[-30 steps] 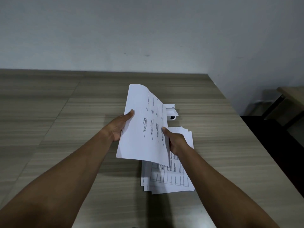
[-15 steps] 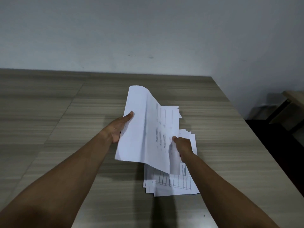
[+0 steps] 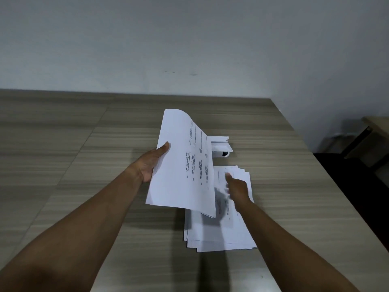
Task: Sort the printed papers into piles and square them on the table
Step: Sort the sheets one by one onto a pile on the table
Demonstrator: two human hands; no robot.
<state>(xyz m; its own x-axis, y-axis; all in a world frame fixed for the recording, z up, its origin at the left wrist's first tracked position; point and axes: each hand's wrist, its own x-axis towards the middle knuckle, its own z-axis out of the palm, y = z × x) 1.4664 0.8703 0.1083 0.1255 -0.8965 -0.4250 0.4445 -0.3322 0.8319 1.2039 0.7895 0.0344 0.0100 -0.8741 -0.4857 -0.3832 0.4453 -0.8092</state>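
Gripping the held stack (image 3: 181,175) of printed sheets, the left hand (image 3: 150,163) has it raised above the table (image 3: 73,165), just to the left of the pile (image 3: 227,234) and overlapping the pile's left edge in the head view, the only view given. The thumb presses on the upper face near the left border. The other fingers are under the paper and hidden, so I judge that they support it from below. The stack is tilted with its printed face toward the person, probably so that the text can be read before each sheet is given its place. Its far corner curls over, as thin paper does when it is held at one side only.

The right hand (image 3: 239,189) is over the far part of the pile and is blurred by motion. Whether its fingers are spread, together or pinching a sheet, I cannot tell. A grey smear beside it may be a sheet, but this is not sure.

The pile lies flat on the table with its sheets fanned and uneven at both ends, so it is not yet squared. I judge the sorting to be in the middle, with only one pile visible.

Beyond the pile stands a white device (image 3: 221,147), partly covered by the held stack, and far behind the pile is the plain wall (image 3: 189,39).
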